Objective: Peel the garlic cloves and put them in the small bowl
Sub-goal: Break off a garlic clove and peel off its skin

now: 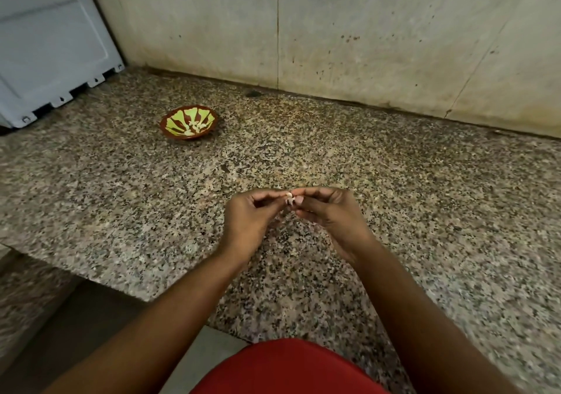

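Fingertips of the left hand (pixel 249 214) and right hand (pixel 326 211) pinch one garlic clove (pixel 289 200) between them at frame centre, above the granite counter (pixel 425 211); whether skin remains is unclear. Upper left of centre, the small bowl (pixel 170 126) already holds a few pale peeled cloves (pixel 195 126). Judged so, the task is partway done, with this clove yet to go in.

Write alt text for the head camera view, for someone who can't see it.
Two hands, the left hand and the right hand, pinch a small garlic clove between their fingertips above a speckled granite counter. Farther back to the left sits a small brown and green bowl with a few peeled cloves inside.
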